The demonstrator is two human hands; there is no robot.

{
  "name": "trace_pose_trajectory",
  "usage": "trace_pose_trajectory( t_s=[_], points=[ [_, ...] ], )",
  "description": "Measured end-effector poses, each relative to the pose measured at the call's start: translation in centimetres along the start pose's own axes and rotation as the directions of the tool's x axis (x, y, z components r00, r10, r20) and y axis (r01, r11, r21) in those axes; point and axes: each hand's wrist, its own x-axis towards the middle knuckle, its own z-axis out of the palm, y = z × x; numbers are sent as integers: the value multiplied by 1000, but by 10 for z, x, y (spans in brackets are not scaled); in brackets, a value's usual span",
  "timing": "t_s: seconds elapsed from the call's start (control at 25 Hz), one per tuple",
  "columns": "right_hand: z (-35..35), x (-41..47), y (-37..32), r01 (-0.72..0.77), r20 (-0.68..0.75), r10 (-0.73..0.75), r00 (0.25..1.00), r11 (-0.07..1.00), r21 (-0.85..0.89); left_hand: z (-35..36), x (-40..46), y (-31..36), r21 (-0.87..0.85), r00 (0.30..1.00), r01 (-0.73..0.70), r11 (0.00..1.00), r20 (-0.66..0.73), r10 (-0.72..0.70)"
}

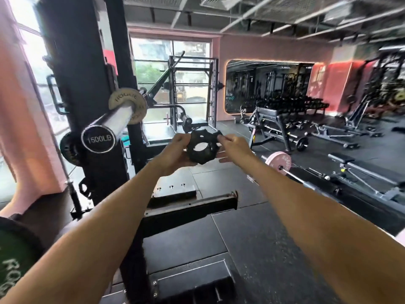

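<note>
Black collar [201,158] clamped between hands, left hand [173,154] curled beneath, right hand [235,148] pinching its top, possibly a lever, barbell sleeve [114,121] just left.

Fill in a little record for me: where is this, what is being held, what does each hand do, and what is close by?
place: a gym
held: black collar, a ring with an open hole
left hand: grips the collar's left side
right hand: pinches its right edge
close by: barbell end marked 1500LB, left of the hands, with a small plate on it
on the floor: pink plate on another bar, to the right
</note>
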Motion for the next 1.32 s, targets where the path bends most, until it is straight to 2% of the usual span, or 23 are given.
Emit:
trace_pose_trajectory(
  t_s=[0.24, 0.44, 0.6, 0.68, 0.8, 1.0, 1.32],
  points=[
    [-4, -72, -57, 69, 61, -71, 996, 997, 34, 11, -94, 58, -34, 1000, 8, 999, -19, -9],
    [1, -140, -98, 109, 88, -120, 989, 986, 122, 12, -178, 92, 57, 996, -25, 998, -79, 30],
    [17, -172, -127, 146, 137, -161, 977, 982, 118, -3, -227, 115, 22, 976, -10, 1000, -216, 14],
    [30, -184, -140, 165, 163, -184, 969, 979, 122, -17, -244, 122, 43, 970, -20, 999, -242, 30],
    [49, -192, -151, 177, 195, -198, 961, 977, 120, -35, -259, 126, 90, 973, -10, 996, -231, 31],
    [75, -187, -158, 156, 224, -166, 960, 986, 61, -61, -256, 121, 80, 950, 60, 995, -312, -32],
    [109, -150, -150, 117, 158, -125, 980, 991, 59, -86, -216, 113, 15, 913, 67, 998, -403, -55]
  ],
)
